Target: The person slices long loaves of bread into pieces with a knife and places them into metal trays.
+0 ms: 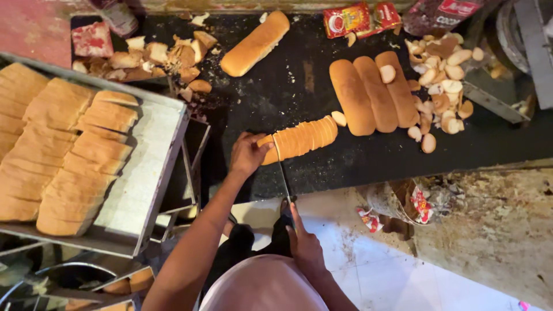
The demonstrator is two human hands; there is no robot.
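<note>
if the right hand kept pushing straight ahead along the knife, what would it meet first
The right hand points up the knife toward the partly sliced loaf, which the blade is already cutting beside the left hand. It would likely meet the black counter edge first, then that loaf; depth is unclear.

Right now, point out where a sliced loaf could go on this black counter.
Free: the black counter between the single long loaf and the three joined loaves; also right of the partly sliced loaf. Crowded: crust heap, end-piece pile.
</note>
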